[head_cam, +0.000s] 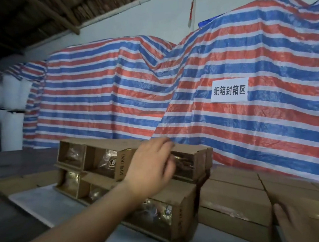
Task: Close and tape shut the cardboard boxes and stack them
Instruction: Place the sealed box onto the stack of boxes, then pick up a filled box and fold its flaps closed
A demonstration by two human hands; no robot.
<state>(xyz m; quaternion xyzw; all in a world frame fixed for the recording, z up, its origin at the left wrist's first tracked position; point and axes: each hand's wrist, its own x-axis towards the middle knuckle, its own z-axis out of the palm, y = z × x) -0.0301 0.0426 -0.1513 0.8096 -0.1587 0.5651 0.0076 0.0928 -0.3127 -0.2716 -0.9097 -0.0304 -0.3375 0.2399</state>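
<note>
1. Striped tarp (226, 61) behind; white table (46, 208).
2. Open boxes (105, 170) at centre, sealed boxes (234, 197) at 4 o'clock.
3. Left hand (151, 166) reaches over the open boxes, fingers blurred, grip unclear.
4. Right hand (291, 225) lies flat on a sealed box.
5. Risk: a careless pull could topple the stacked open boxes.

Open brown cardboard boxes (121, 174), packed with shiny wrapped goods, are stacked on their sides at lower centre; closed boxes (236, 197) are ranked at lower right.
</note>
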